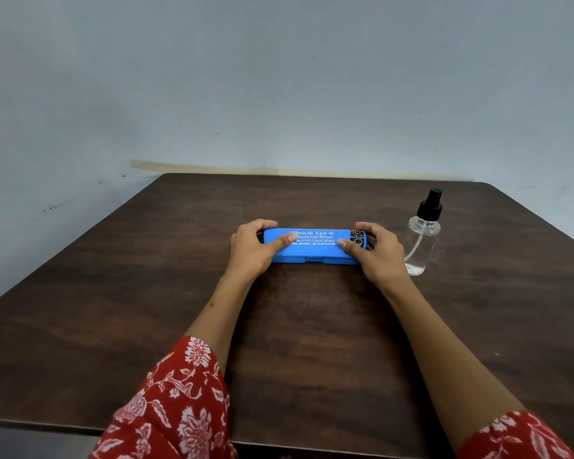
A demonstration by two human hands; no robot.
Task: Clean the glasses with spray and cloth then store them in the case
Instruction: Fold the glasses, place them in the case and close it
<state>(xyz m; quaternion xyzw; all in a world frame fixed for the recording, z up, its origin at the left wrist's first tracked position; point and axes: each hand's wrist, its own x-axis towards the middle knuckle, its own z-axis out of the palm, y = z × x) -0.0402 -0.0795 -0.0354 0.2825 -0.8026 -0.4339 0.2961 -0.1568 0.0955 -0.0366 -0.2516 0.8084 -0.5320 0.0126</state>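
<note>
Case (pixel 314 245) lies crosswise mid tabletop (pixel 146 309), left hand (pixel 256 248) on its left end, right hand (pixel 376 251) on right end. Spray bottle (pixel 423 236) stands just right of right hand, wall (pixel 279 77) behind.

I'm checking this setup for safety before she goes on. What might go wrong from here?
1. The spray bottle stands upright close beside the right hand; a sideways move of that hand or its forearm could tip it over.
2. Both hands grip the ends of the closed blue case on the table; if the left hand and right pry unevenly, the case may slip or spring open.
</note>
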